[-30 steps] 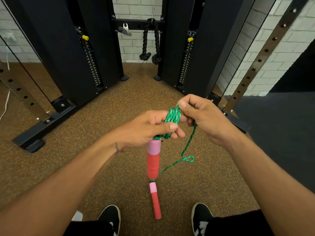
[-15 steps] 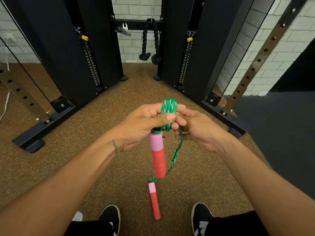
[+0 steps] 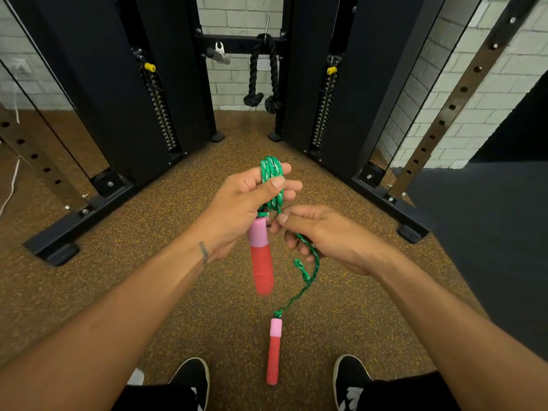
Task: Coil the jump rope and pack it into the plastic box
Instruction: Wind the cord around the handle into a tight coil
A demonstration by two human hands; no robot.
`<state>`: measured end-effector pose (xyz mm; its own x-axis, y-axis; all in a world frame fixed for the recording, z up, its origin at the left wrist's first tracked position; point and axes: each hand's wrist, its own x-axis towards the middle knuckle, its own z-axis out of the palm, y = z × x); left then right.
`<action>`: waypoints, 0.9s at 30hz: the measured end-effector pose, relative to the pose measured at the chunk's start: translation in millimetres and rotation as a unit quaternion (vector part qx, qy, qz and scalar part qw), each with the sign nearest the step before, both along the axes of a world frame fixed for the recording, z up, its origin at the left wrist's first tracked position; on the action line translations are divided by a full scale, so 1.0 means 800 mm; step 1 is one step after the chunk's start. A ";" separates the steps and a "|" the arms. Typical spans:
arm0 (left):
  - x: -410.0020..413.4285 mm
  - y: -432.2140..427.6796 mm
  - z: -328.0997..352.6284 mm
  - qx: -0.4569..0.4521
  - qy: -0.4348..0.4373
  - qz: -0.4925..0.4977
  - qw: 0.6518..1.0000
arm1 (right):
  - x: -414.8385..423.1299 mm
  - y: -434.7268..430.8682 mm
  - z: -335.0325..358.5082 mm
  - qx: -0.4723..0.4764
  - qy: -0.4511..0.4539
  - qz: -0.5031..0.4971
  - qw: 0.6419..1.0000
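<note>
My left hand grips a bundle of green jump rope coils, thumb pressed across them. One pink-and-red handle hangs straight down from that bundle. My right hand sits just below and right of the left, pinching the loose green cord where it leaves the coils. The free cord loops down from the right hand to the second pink-and-red handle, which dangles low between my shoes. No plastic box is in view.
Speckled brown rubber floor lies below. Black cable-machine towers stand left and right, their base feet jutting onto the floor. A black triceps rope hangs at the back. Dark matting lies at right.
My left hand lifted the coils slightly. My right hand dropped from the top of the coils to below them, drawing the cord down; the hanging handle swung a little.
</note>
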<state>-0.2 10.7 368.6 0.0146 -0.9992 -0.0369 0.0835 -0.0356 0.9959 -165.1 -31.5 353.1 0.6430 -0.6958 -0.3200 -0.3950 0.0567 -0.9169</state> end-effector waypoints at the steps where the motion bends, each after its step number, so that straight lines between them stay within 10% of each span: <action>1: 0.001 -0.001 0.000 0.002 -0.011 0.003 1.000 | -0.001 0.001 0.001 -0.006 -0.002 0.008 1.000; 17: 0.008 -0.010 -0.009 0.034 0.009 0.045 0.998 | -0.004 0.007 0.009 -0.091 0.061 0.093 0.990; 27: 0.003 -0.002 -0.020 0.009 -0.350 -0.070 0.934 | -0.020 -0.003 0.021 -0.133 0.002 0.033 0.991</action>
